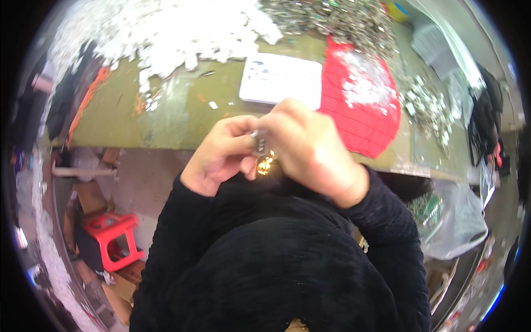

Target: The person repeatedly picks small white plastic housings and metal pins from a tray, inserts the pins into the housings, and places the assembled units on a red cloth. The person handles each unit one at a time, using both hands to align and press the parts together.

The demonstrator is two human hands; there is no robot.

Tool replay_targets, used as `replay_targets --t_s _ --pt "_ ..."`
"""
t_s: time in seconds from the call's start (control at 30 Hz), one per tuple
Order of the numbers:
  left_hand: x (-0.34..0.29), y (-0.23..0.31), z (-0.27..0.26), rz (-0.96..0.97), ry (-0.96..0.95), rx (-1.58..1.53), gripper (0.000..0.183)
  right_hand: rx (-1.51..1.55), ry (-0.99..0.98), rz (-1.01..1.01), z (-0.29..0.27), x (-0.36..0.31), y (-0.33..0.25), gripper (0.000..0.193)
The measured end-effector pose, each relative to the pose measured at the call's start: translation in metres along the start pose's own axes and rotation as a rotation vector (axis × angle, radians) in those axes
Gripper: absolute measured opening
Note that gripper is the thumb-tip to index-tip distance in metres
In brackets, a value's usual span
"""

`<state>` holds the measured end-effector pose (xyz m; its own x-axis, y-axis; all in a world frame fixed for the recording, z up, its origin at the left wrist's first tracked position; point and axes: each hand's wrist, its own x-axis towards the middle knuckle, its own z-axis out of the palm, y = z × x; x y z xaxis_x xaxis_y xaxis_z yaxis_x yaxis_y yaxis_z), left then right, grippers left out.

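Observation:
Above the near edge of the table, my two hands are close together in front of my body. My left hand (218,154) is closed, its thumb and fingers pinching a small silver-grey metal piece (259,141). My right hand (312,146) is curled over the same piece from the other side, with its fingertips partly hidden and slightly blurred. Just below the piece, between the hands, a shiny gold trinket (266,164) shows. Whether it is joined to the silver piece I cannot tell. Beyond my hands lies a white rectangular box or pad (281,81) with dark marks on top.
A large heap of small white pieces (182,33) covers the far left of the green table (221,130). Shiny metal pieces (337,22) pile up behind a red cloth (359,124) with clear bits on it. A red stool (113,240) stands at lower left; a plastic bag (456,227) hangs right.

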<state>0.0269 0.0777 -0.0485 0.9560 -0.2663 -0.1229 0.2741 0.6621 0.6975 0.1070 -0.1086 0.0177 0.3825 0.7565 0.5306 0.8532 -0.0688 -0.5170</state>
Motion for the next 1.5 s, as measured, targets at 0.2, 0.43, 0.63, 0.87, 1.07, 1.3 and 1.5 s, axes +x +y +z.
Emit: replay_targets --t_s 0.2,0.43,0.63,0.87,1.07,1.3,1.5 --pt "0.006 -0.022 0.018 0.123 0.06 -0.182 0.016 -0.1 0.185 -0.104 0.012 -0.038 -0.01 0.037" --pt "0.011 -0.044 0.054 0.257 0.22 0.203 0.025 -0.135 0.169 0.015 -0.01 -0.067 0.005 0.042" --pt "0.011 -0.049 0.073 0.307 0.238 0.487 0.028 -0.179 0.219 0.016 -0.012 -0.081 -0.001 0.042" --pt "0.019 -0.053 0.076 0.238 0.208 0.333 0.03 -0.235 0.281 0.025 -0.01 -0.093 0.003 0.045" --pt "0.026 -0.055 0.068 0.008 0.224 -0.14 0.036 -0.078 0.17 0.081 -0.032 -0.104 0.018 0.033" --pt "0.028 -0.062 0.058 -0.015 0.071 -0.328 0.034 -0.557 0.165 0.384 -0.108 -0.13 0.115 0.008" --pt "0.031 -0.068 0.06 -0.047 0.063 -0.321 0.034 -0.627 0.004 0.34 -0.116 -0.122 0.129 0.007"
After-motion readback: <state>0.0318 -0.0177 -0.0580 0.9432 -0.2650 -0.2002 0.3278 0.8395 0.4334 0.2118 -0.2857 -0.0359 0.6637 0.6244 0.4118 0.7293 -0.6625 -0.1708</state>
